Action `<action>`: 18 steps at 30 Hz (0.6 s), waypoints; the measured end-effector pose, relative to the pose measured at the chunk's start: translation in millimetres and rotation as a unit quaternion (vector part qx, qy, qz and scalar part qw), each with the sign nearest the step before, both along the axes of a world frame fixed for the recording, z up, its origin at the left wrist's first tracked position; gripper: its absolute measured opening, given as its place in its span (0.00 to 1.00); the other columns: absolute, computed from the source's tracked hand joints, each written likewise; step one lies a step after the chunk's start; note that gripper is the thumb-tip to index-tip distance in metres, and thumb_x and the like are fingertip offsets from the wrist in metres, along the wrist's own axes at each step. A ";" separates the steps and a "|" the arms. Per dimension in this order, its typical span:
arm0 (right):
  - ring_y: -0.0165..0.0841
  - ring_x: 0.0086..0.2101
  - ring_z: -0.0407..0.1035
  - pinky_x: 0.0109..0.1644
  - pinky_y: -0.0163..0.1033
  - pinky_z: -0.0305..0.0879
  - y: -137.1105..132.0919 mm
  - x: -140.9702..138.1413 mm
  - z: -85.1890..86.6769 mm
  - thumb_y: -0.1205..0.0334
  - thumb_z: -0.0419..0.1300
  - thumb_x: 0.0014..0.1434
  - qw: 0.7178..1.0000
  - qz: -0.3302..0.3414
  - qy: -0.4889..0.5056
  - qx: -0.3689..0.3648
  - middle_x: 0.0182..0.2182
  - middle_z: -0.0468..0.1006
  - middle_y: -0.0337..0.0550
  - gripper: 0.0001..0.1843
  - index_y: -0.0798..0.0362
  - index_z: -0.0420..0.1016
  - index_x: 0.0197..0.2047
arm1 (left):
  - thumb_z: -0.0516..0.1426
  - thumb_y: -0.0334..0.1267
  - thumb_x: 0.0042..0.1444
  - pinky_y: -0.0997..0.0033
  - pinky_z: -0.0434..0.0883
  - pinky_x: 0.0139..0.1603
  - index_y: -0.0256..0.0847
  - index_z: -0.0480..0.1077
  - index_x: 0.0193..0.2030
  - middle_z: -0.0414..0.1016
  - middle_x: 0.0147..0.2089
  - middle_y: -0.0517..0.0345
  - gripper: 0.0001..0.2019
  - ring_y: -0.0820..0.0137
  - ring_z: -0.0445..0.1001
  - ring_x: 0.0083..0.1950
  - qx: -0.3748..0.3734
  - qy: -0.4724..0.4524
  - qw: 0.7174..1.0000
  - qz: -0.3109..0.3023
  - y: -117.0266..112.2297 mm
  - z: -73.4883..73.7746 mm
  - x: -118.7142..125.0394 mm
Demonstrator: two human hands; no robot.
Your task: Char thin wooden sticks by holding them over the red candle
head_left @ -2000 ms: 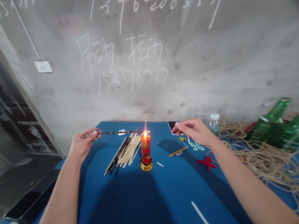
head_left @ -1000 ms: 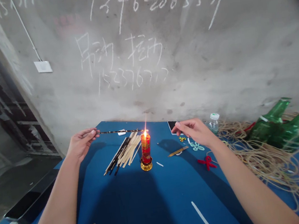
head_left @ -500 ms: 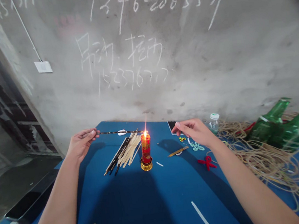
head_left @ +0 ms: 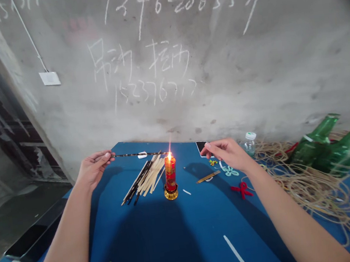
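Note:
Between the thumb and fingers of my left hand (head_left: 98, 168) is a thin dark stick (head_left: 130, 155), held nearly level. Its far end reaches the flame of a red candle (head_left: 170, 174), which stands upright in a gold holder (head_left: 171, 194). My right hand (head_left: 225, 152) hovers right of the flame, with thumb and forefinger pinched together. Whatever they may hold is too small to make out. Below the stick, a bundle of pale and black sticks (head_left: 148, 174) lies on the blue table (head_left: 199, 225).
Behind my right hand lies a phone (head_left: 201, 148). Near it are a brown-handled tool (head_left: 208, 177), a green looped piece (head_left: 230, 171), a red looped piece (head_left: 242, 190) and a small jar (head_left: 250, 144). Tangled cord (head_left: 311, 199) surrounds green bottles (head_left: 319, 138). Another phone (head_left: 27, 241) lies at left.
Almost nothing differs; the view shifts very slightly, while both hands and the stick at the flame keep their places.

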State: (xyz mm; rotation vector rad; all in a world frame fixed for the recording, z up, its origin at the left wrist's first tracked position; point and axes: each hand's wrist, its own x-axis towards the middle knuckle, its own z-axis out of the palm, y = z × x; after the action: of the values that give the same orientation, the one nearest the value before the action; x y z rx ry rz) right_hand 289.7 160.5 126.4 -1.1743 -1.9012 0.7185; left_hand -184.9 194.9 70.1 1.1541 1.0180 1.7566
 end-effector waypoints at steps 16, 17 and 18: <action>0.28 0.21 0.58 0.25 0.38 0.54 -1.3 -0.8 1.9 0.35 0.58 0.64 1.000 -0.001 0.000 -0.002 0.28 0.80 0.44 0.28 0.49 0.87 0.37 | 0.78 0.37 0.34 0.78 0.78 0.36 0.39 0.82 0.35 0.85 0.37 0.52 0.19 0.71 0.81 0.33 0.015 -0.012 1.000 -0.009 -2.8 2.9 3.9; 0.28 0.21 0.58 0.25 0.38 0.53 -1.1 -0.7 1.7 0.35 0.58 0.64 1.000 -0.001 0.001 -0.001 0.28 0.80 0.44 0.28 0.49 0.87 0.37 | 0.78 0.37 0.34 0.78 0.78 0.37 0.40 0.82 0.35 0.85 0.37 0.52 0.19 0.71 0.81 0.33 0.017 -0.015 1.000 -0.011 -2.9 2.9 3.8; 0.28 0.21 0.58 0.25 0.38 0.54 -1.0 -0.7 1.4 0.34 0.58 0.64 1.000 -0.002 0.002 -0.002 0.28 0.80 0.44 0.28 0.49 0.87 0.37 | 0.78 0.37 0.34 0.78 0.79 0.38 0.40 0.82 0.35 0.85 0.37 0.53 0.19 0.71 0.82 0.34 0.019 -0.016 1.000 -0.012 -2.9 2.8 3.7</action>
State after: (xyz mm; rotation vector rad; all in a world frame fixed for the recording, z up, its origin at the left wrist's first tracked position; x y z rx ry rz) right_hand 289.1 159.6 127.8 -1.1777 -1.8955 0.7223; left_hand -181.2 191.9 72.9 1.1544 0.9517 1.7760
